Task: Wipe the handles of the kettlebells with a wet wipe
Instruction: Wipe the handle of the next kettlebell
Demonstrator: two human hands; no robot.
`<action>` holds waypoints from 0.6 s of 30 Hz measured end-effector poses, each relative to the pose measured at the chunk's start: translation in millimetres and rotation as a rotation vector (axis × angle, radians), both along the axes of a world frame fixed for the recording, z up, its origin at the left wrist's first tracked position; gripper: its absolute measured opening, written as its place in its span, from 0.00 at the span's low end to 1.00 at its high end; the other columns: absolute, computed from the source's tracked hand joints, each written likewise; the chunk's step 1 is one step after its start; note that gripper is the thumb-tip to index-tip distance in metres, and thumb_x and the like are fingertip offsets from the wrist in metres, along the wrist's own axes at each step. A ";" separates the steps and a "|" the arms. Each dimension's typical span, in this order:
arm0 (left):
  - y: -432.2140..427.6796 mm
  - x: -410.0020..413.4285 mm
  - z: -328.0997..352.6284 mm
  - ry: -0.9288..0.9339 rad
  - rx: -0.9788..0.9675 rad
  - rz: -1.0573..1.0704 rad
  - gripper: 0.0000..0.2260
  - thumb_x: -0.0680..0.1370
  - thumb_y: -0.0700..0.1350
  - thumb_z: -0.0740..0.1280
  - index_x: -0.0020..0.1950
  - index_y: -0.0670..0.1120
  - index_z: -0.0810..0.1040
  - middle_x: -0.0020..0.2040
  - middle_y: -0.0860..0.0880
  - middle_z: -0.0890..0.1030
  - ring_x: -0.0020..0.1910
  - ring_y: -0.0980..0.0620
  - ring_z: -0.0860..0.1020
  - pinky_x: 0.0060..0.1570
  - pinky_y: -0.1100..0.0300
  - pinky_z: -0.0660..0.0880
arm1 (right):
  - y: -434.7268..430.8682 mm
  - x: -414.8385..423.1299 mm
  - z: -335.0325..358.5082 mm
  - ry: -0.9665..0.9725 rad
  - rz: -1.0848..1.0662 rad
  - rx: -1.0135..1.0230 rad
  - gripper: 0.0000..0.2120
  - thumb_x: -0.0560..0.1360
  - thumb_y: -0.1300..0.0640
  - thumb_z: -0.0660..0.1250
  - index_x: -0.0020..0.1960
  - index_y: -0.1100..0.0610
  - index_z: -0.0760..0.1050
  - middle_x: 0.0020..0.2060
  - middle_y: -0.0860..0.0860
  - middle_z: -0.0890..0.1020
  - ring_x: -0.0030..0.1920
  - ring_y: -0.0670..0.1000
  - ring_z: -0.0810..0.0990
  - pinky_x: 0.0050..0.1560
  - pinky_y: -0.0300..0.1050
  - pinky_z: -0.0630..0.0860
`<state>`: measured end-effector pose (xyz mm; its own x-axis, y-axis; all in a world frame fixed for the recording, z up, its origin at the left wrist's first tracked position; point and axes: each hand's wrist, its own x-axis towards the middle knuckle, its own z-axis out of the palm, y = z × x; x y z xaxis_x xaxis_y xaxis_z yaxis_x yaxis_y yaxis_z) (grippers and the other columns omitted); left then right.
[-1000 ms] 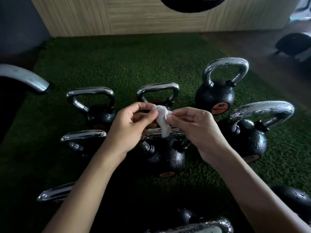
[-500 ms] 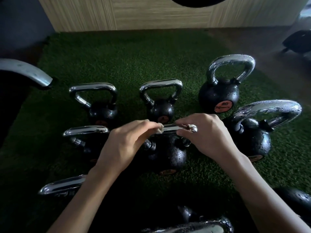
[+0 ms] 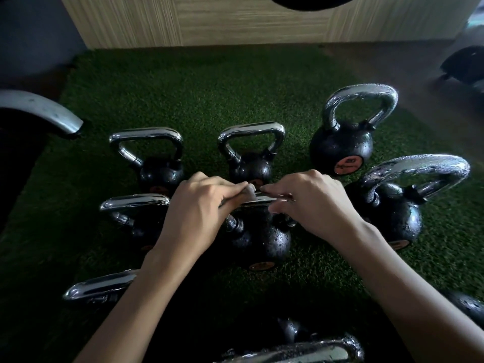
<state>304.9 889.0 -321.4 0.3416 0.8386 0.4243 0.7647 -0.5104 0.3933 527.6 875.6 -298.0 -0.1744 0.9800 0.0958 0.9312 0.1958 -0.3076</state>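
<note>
Wiping the middle kettlebell's handle, with both our hands on the bar.
Our left hand [image 3: 199, 205] pinches the wet wipe [image 3: 250, 191] against the chrome handle [image 3: 262, 199] of the middle kettlebell [image 3: 259, 239] on the green turf [image 3: 209, 87]. Our right hand [image 3: 314, 203] curls round the bar's right end. Next, we judge, the wipe should slide along the bar under firm pressure.

A green artificial-turf mat [image 3: 209, 95] fills the middle, with a pale wood-grain panel [image 3: 235, 22] behind it at 12 o'clock. A curved grey metal bar [image 3: 44, 111] juts in at 9 o'clock, and a blurred black rounded object [image 3: 463, 64] sits on the dark floor [image 3: 392, 64] at 2 o'clock.
</note>
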 end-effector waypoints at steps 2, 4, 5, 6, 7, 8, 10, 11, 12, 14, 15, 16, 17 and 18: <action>1.5 -2.3 2.1 0.062 0.007 -0.021 0.17 0.80 0.64 0.60 0.63 0.62 0.83 0.53 0.61 0.85 0.46 0.52 0.76 0.46 0.47 0.76 | -2.7 6.0 -4.6 -0.026 -0.008 0.028 0.21 0.74 0.37 0.72 0.66 0.31 0.75 0.60 0.39 0.84 0.58 0.50 0.84 0.52 0.47 0.78; 3.0 -2.9 6.4 0.063 -0.031 -0.052 0.20 0.79 0.67 0.56 0.63 0.64 0.82 0.54 0.63 0.84 0.46 0.53 0.74 0.46 0.47 0.76 | -8.4 15.8 -7.5 -0.021 -0.017 0.038 0.21 0.75 0.37 0.70 0.67 0.31 0.75 0.61 0.38 0.83 0.58 0.50 0.84 0.51 0.45 0.77; 4.0 -1.8 9.2 0.048 -0.053 -0.062 0.22 0.79 0.69 0.55 0.62 0.65 0.82 0.53 0.63 0.85 0.45 0.54 0.74 0.46 0.49 0.76 | -11.0 21.2 -7.7 -0.006 -0.023 0.040 0.20 0.74 0.37 0.71 0.66 0.31 0.76 0.61 0.38 0.83 0.57 0.49 0.84 0.49 0.44 0.76; 4.8 1.1 12.2 0.030 -0.069 -0.073 0.21 0.79 0.70 0.55 0.62 0.66 0.82 0.53 0.63 0.85 0.45 0.55 0.74 0.46 0.50 0.76 | -12.7 26.9 -7.1 0.010 -0.032 0.039 0.20 0.74 0.38 0.72 0.65 0.31 0.77 0.60 0.37 0.83 0.55 0.49 0.85 0.47 0.43 0.74; 5.0 5.9 15.6 0.017 -0.072 -0.081 0.19 0.79 0.69 0.58 0.61 0.66 0.82 0.52 0.62 0.85 0.44 0.54 0.74 0.45 0.51 0.76 | -13.7 33.4 -7.3 0.022 -0.043 0.037 0.19 0.74 0.38 0.72 0.64 0.31 0.77 0.59 0.37 0.84 0.54 0.49 0.85 0.45 0.43 0.73; 4.9 12.6 18.6 0.009 -0.063 -0.093 0.16 0.79 0.66 0.63 0.61 0.65 0.83 0.51 0.61 0.85 0.44 0.53 0.75 0.45 0.50 0.77 | -14.5 40.2 -8.3 0.029 -0.057 0.039 0.19 0.73 0.38 0.73 0.64 0.31 0.78 0.58 0.37 0.84 0.53 0.49 0.85 0.44 0.43 0.73; 5.4 31.8 24.3 0.028 -0.029 -0.127 0.11 0.79 0.59 0.69 0.61 0.64 0.83 0.49 0.57 0.86 0.43 0.51 0.76 0.44 0.50 0.77 | -16.8 55.5 -13.8 0.049 -0.107 0.047 0.19 0.72 0.37 0.72 0.63 0.31 0.78 0.56 0.37 0.85 0.51 0.48 0.85 0.43 0.42 0.73; 5.4 42.4 27.1 0.047 -0.017 -0.150 0.11 0.79 0.57 0.70 0.60 0.64 0.83 0.48 0.56 0.86 0.43 0.50 0.76 0.45 0.49 0.77 | -17.8 62.8 -17.5 0.059 -0.133 0.044 0.19 0.72 0.36 0.72 0.63 0.31 0.78 0.56 0.38 0.85 0.50 0.48 0.85 0.42 0.42 0.74; 6.1 52.0 28.7 0.052 -0.010 -0.172 0.11 0.78 0.55 0.71 0.59 0.65 0.83 0.47 0.56 0.86 0.44 0.50 0.76 0.46 0.49 0.76 | -19.4 69.2 -21.5 0.064 -0.157 0.042 0.20 0.72 0.35 0.71 0.63 0.31 0.78 0.55 0.39 0.86 0.50 0.49 0.86 0.43 0.43 0.76; 7.7 62.2 26.7 0.028 -0.006 -0.171 0.10 0.78 0.58 0.69 0.58 0.66 0.83 0.45 0.56 0.85 0.43 0.51 0.76 0.45 0.50 0.76 | -23.2 78.5 -26.1 0.061 -0.209 0.051 0.19 0.72 0.35 0.71 0.63 0.32 0.78 0.52 0.42 0.87 0.48 0.51 0.86 0.42 0.44 0.77; 8.1 62.3 23.0 -0.010 -0.015 -0.139 0.12 0.77 0.62 0.67 0.59 0.66 0.83 0.44 0.56 0.85 0.42 0.52 0.75 0.44 0.51 0.76 | -24.9 81.6 -27.4 0.054 -0.231 0.061 0.19 0.72 0.37 0.72 0.63 0.32 0.79 0.50 0.44 0.88 0.48 0.52 0.86 0.41 0.44 0.75; 8.1 59.6 16.8 -0.066 -0.032 -0.093 0.15 0.76 0.64 0.66 0.59 0.64 0.84 0.44 0.56 0.86 0.41 0.52 0.76 0.43 0.54 0.76 | -25.6 84.3 -28.5 0.051 -0.242 0.070 0.18 0.73 0.39 0.73 0.63 0.32 0.79 0.48 0.46 0.88 0.47 0.54 0.86 0.41 0.44 0.73; 6.7 55.6 9.5 -0.154 -0.064 -0.039 0.16 0.75 0.64 0.68 0.59 0.61 0.84 0.44 0.55 0.87 0.41 0.54 0.78 0.43 0.57 0.76 | -25.9 86.0 -29.5 0.048 -0.245 0.075 0.18 0.73 0.40 0.73 0.63 0.33 0.79 0.48 0.47 0.88 0.48 0.54 0.85 0.41 0.44 0.73; 4.3 53.2 2.6 -0.267 -0.104 0.005 0.15 0.75 0.61 0.71 0.58 0.58 0.86 0.45 0.55 0.88 0.42 0.57 0.81 0.43 0.63 0.77 | -25.5 86.1 -29.3 0.035 -0.242 0.071 0.18 0.74 0.40 0.73 0.63 0.33 0.79 0.50 0.47 0.88 0.49 0.55 0.85 0.42 0.45 0.73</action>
